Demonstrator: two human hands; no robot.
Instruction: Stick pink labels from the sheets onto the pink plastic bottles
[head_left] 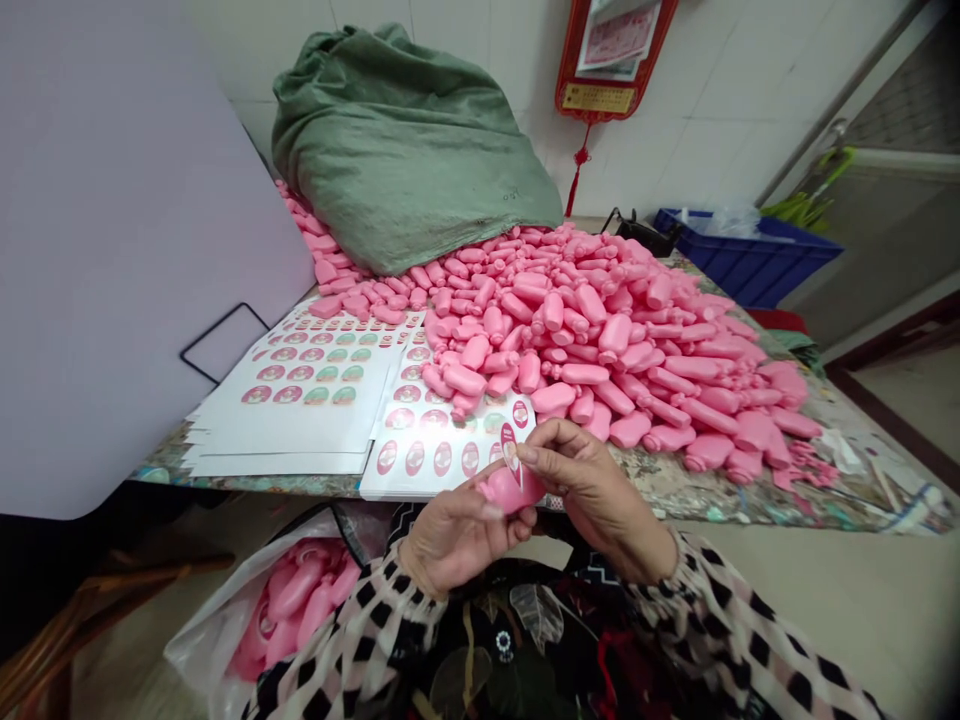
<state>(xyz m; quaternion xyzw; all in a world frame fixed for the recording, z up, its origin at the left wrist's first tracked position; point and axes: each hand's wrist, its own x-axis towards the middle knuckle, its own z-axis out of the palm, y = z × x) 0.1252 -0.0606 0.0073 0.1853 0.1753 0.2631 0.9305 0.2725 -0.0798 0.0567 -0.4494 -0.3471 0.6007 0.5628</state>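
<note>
My left hand (465,535) is closed around a small pink plastic bottle (508,490), held lying on its side above the table's front edge. Between the thumb and fingers of my right hand (581,480) is an oval pink-and-white sticker (510,447), its lower end over the bottle. I cannot tell whether the sticker touches the bottle. Just behind both hands lies a sticker sheet (427,480) printed with oval pink and some green labels.
A large heap of pink bottles (615,340) spreads over the table, below a green sack (405,140). Stacked label sheets (300,430) lie at left. A plastic bag (217,610) of pink bottles stands below, and a blue crate (750,255) sits behind right.
</note>
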